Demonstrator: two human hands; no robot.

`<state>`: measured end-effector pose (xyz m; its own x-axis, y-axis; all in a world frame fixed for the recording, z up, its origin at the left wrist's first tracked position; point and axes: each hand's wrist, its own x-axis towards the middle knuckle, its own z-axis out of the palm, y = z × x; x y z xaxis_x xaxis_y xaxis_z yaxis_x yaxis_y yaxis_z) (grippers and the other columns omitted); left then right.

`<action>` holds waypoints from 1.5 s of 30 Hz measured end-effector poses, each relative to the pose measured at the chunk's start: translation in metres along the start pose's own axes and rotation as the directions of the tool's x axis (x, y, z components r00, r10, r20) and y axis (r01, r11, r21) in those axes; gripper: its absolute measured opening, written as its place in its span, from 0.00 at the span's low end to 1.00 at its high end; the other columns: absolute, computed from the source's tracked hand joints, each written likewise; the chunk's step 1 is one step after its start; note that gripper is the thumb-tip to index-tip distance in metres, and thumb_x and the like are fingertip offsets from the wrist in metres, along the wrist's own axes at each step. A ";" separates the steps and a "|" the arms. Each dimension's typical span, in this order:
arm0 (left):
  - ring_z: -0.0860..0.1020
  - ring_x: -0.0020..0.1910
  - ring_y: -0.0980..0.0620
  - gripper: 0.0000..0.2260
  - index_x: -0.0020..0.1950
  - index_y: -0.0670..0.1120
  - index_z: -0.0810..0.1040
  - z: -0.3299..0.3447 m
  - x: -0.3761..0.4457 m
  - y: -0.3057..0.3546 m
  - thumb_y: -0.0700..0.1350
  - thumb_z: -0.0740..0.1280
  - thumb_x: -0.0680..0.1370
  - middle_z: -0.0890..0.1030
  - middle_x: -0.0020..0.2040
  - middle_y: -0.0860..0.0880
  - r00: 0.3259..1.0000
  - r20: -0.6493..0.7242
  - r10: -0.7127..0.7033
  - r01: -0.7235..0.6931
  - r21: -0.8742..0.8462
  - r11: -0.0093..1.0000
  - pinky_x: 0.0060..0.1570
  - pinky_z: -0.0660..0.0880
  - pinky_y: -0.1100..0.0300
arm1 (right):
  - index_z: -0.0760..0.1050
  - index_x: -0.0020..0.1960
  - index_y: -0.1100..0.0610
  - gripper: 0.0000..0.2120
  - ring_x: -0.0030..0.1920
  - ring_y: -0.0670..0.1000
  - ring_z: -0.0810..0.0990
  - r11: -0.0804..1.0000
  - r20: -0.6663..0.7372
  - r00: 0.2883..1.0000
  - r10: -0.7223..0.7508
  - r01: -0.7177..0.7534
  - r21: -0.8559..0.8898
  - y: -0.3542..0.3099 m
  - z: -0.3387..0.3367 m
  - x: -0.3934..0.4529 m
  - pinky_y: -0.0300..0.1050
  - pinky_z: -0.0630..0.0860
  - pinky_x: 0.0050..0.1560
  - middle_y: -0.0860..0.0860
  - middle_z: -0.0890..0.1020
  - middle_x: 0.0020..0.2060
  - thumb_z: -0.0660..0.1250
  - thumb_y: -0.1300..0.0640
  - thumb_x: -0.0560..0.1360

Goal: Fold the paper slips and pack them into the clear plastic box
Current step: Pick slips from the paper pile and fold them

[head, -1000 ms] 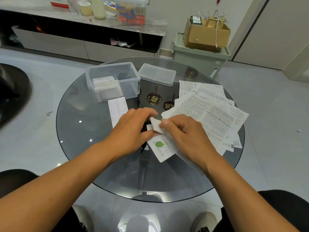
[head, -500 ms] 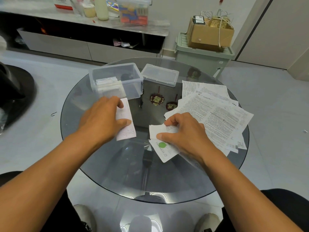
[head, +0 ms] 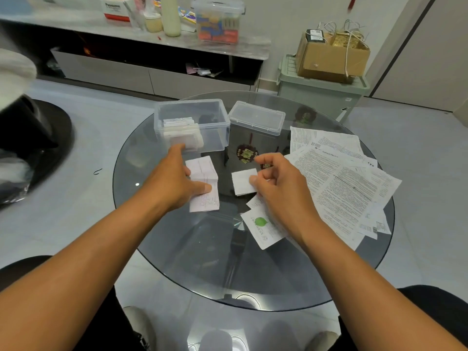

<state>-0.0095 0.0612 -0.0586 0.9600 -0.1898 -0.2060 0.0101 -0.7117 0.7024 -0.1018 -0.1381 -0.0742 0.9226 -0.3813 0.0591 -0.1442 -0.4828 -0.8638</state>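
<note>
Already the left hand (head: pixel 174 181) pinches a long slip (head: pixel 204 184), its long axis running near to far, just near of the clear plastic box (head: pixel 192 125); the right hand (head: pixel 276 183) pinches a folded slip (head: pixel 243 181)

Round glass table (head: pixel 157 249). Behind it: cardboard box (head: pixel 329 59) on green bin (head: pixel 319 95), low shelf (head: pixel 141 39) with bottle (head: pixel 171 15), storage tub (head: pixel 217 20).

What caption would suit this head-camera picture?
Left hand holds a long slip, right hand pinches a folded slip, before the clear box.
</note>
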 end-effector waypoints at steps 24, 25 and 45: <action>0.76 0.58 0.45 0.18 0.59 0.57 0.80 -0.012 -0.001 -0.016 0.54 0.79 0.71 0.76 0.61 0.51 0.996 0.027 0.087 -0.091 0.287 0.953 0.60 0.76 0.44 | 0.70 0.70 0.43 0.18 0.56 0.49 0.81 0.956 -0.168 0.978 -0.127 0.075 -0.284 -0.016 0.027 -0.002 0.58 0.79 0.60 0.44 0.79 0.63 0.65 0.44 0.82; 0.76 0.60 0.45 0.17 0.58 0.57 0.80 -0.013 -0.002 -0.017 0.54 0.79 0.71 0.76 0.63 0.51 0.995 0.017 0.095 -0.096 0.300 0.949 0.61 0.76 0.43 | 0.66 0.72 0.41 0.21 0.55 0.50 0.82 0.956 -0.137 0.988 -0.066 0.024 -0.292 -0.016 0.025 -0.001 0.58 0.79 0.60 0.44 0.79 0.63 0.66 0.43 0.81; 0.75 0.62 0.42 0.12 0.64 0.52 0.81 -0.018 0.000 -0.019 0.44 0.65 0.82 0.80 0.62 0.46 0.872 -0.165 0.461 -0.378 0.371 0.848 0.58 0.73 0.47 | 0.67 0.76 0.45 0.25 0.61 0.49 0.78 0.961 0.176 0.983 -0.050 0.095 -0.260 -0.037 0.017 0.037 0.50 0.77 0.64 0.47 0.78 0.63 0.69 0.53 0.81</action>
<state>-0.0043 0.0872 -0.0600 0.8878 -0.3820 0.2567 -0.4585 -0.7825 0.4214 -0.0566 -0.1204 -0.0484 0.9770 -0.2126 0.0131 -0.1442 -0.7053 -0.6941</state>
